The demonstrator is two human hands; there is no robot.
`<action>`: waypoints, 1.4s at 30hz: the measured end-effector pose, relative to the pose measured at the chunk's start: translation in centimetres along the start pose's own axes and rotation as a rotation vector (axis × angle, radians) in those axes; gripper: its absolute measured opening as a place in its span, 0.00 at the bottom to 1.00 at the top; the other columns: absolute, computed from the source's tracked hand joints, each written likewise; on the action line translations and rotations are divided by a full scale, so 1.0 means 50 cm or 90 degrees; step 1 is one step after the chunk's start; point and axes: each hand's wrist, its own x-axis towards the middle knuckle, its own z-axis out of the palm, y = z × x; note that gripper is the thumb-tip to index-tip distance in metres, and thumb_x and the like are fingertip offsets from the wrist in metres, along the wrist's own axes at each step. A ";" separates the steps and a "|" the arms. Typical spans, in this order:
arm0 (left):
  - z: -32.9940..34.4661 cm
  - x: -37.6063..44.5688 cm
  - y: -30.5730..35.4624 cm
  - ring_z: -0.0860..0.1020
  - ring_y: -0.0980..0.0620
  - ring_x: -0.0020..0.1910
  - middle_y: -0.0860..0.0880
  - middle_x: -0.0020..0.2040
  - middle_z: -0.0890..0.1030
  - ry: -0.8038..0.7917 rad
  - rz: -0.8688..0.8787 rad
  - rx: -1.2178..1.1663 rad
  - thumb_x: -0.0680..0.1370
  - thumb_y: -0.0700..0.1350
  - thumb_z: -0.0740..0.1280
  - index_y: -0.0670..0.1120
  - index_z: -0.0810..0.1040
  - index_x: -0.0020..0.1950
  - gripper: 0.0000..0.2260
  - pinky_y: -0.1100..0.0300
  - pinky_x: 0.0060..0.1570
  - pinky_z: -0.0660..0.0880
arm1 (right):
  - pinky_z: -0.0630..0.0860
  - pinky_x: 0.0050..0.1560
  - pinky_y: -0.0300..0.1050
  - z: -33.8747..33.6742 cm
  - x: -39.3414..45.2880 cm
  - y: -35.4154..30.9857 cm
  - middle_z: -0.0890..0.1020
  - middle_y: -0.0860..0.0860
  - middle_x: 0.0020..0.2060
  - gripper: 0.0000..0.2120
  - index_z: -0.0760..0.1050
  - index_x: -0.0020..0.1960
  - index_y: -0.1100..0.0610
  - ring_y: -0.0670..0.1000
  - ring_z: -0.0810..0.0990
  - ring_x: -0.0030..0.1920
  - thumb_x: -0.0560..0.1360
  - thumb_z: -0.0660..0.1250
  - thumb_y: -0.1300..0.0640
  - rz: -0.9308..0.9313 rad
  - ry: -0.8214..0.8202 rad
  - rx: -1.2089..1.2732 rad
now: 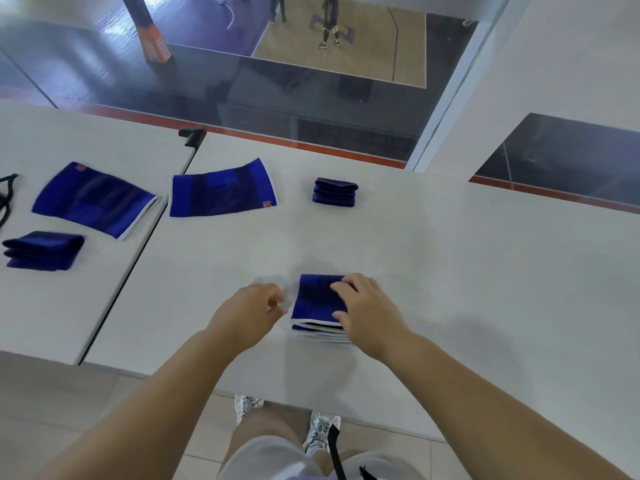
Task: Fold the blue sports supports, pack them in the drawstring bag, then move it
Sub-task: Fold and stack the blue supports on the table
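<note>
A folded blue support [317, 303] with white edges lies on the white table [450, 271] just in front of me. My right hand [367, 313] rests on its right side, fingers curled over the top layer. My left hand [252, 313] hovers just left of it, fingers loosely curled and holding nothing. Two unfolded blue supports [221, 190] [93, 199] lie flat farther back. Small folded blue stacks sit at the back [335, 191] and at the far left [43, 250]. A black cord [7, 195] shows at the left edge; the bag itself is out of view.
Two white tables meet at a dark seam [138, 251] with a black clip [192, 136] at its far end. Behind the tables a glass wall overlooks a sports court. The near table edge runs just above my shoes [320, 433].
</note>
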 end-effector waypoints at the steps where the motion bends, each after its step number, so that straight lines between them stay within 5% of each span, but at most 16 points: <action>1: -0.003 -0.002 -0.003 0.77 0.50 0.51 0.50 0.54 0.79 -0.002 0.002 0.017 0.78 0.51 0.63 0.48 0.77 0.55 0.10 0.55 0.52 0.75 | 0.71 0.62 0.52 0.008 0.001 -0.006 0.70 0.56 0.67 0.21 0.68 0.69 0.58 0.59 0.69 0.65 0.78 0.63 0.56 -0.024 -0.019 -0.019; 5: -0.011 -0.008 -0.011 0.77 0.50 0.52 0.51 0.56 0.78 -0.005 0.000 0.081 0.79 0.52 0.61 0.48 0.76 0.57 0.11 0.57 0.52 0.74 | 0.66 0.66 0.52 0.029 0.004 -0.021 0.60 0.57 0.73 0.23 0.60 0.74 0.55 0.59 0.61 0.71 0.79 0.58 0.60 -0.027 -0.127 -0.091; 10: -0.021 -0.021 -0.027 0.76 0.49 0.56 0.51 0.59 0.77 -0.002 -0.023 0.156 0.79 0.52 0.61 0.50 0.75 0.58 0.12 0.56 0.55 0.73 | 0.63 0.67 0.49 0.015 0.014 -0.020 0.58 0.56 0.73 0.27 0.59 0.74 0.55 0.57 0.58 0.73 0.76 0.60 0.65 -0.003 -0.121 -0.112; 17: -0.048 -0.031 -0.036 0.77 0.49 0.54 0.51 0.56 0.78 0.037 -0.069 0.101 0.78 0.52 0.64 0.49 0.76 0.57 0.11 0.56 0.54 0.73 | 0.69 0.54 0.49 -0.033 0.058 -0.031 0.72 0.54 0.62 0.18 0.68 0.67 0.53 0.57 0.72 0.59 0.77 0.60 0.59 -0.007 -0.139 -0.163; 25: -0.105 -0.030 -0.078 0.76 0.51 0.51 0.50 0.56 0.78 0.059 -0.087 0.082 0.78 0.53 0.64 0.49 0.76 0.57 0.12 0.58 0.52 0.73 | 0.72 0.47 0.47 -0.094 0.101 -0.095 0.78 0.53 0.55 0.13 0.72 0.60 0.54 0.55 0.77 0.53 0.78 0.61 0.50 -0.019 -0.125 -0.042; 42: -0.388 0.143 -0.386 0.74 0.50 0.52 0.51 0.51 0.75 0.093 -0.073 0.051 0.78 0.51 0.64 0.48 0.77 0.56 0.11 0.58 0.51 0.72 | 0.74 0.58 0.50 0.015 0.411 -0.365 0.72 0.53 0.65 0.21 0.65 0.70 0.55 0.56 0.72 0.61 0.79 0.61 0.51 0.111 -0.018 0.060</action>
